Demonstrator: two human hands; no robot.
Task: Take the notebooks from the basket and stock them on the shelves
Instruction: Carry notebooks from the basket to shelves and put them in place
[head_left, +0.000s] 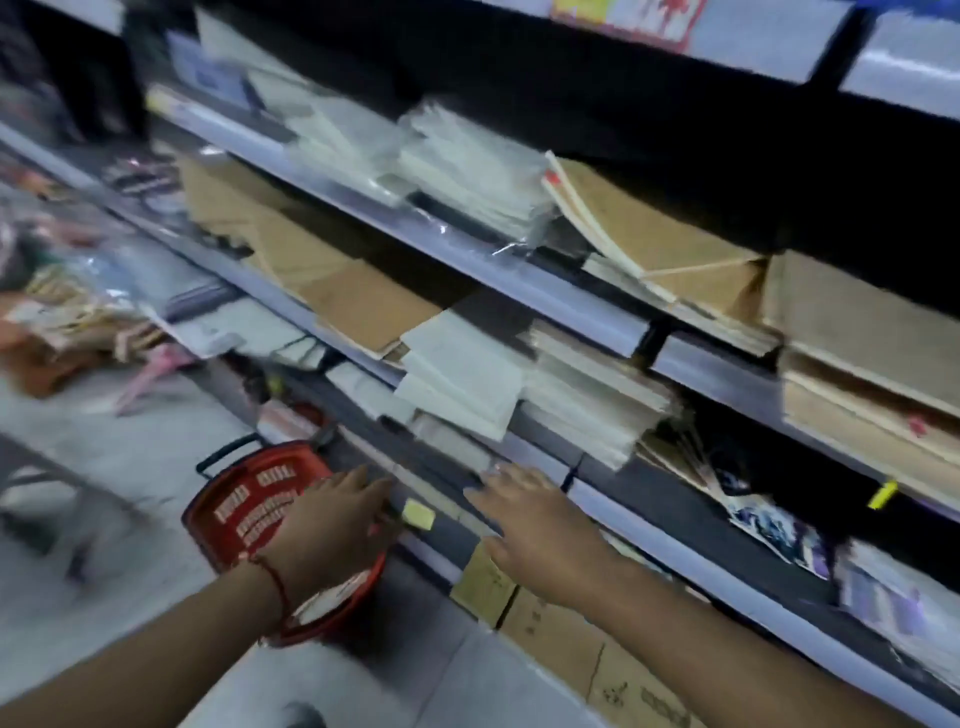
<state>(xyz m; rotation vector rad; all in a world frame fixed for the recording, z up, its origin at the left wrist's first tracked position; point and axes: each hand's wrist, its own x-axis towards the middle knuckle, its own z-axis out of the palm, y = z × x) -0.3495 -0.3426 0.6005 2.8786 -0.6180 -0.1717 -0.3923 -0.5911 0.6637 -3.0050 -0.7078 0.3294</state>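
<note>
Shelving bay, stationery aisle. Red basket (260, 512) stood on the floor hard against the shelf foot, likely so stock stayed within reach; its contents were mostly hidden behind the left hand (340, 525). Both hands were extended over the lower shelf edge (675, 551), fingers straight and holding nothing, the right hand (540, 519) resting near dark notebooks (436, 467) lying there, seemingly squaring them. White stacks (587, 400) and brown pads (358, 296) filled the shelf above.
</note>
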